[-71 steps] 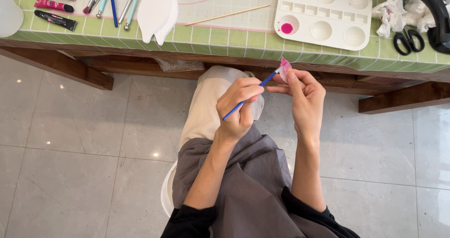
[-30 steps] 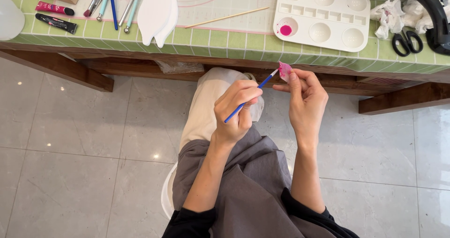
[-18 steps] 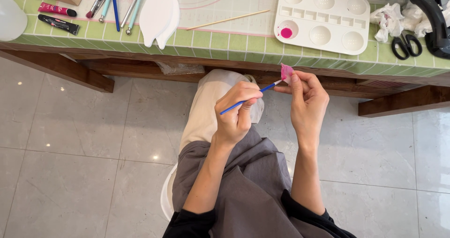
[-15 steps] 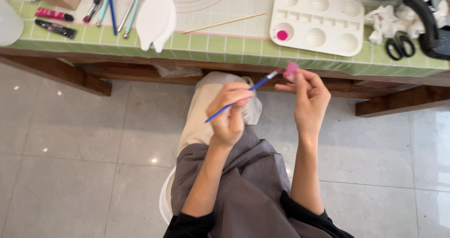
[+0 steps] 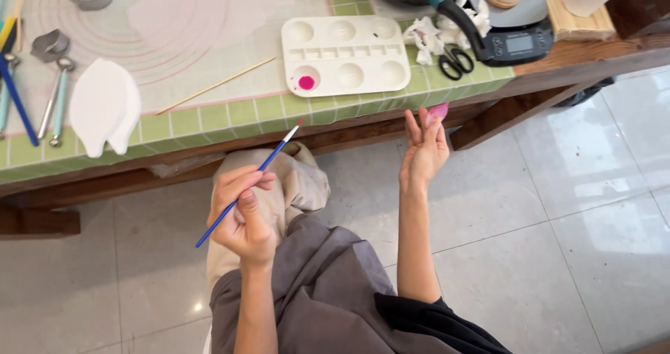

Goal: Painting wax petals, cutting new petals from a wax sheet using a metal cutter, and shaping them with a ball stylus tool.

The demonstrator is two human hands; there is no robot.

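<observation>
A blue-handled brush (image 5: 248, 186) is held in the closed grip of the left hand (image 5: 244, 218), its tip angled up toward the table (image 5: 209, 120) edge without touching it. A small pink piece (image 5: 437, 111) is pinched at the fingertips of the right hand (image 5: 422, 152), just below that edge. Open floor (image 5: 558, 207) lies to the right. A white palette (image 5: 345, 54) sits near the table edge above.

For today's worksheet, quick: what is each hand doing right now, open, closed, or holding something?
Left hand: closed on a blue paintbrush.
Right hand: fingers raised, holding a small pink piece at the fingertips.
</observation>
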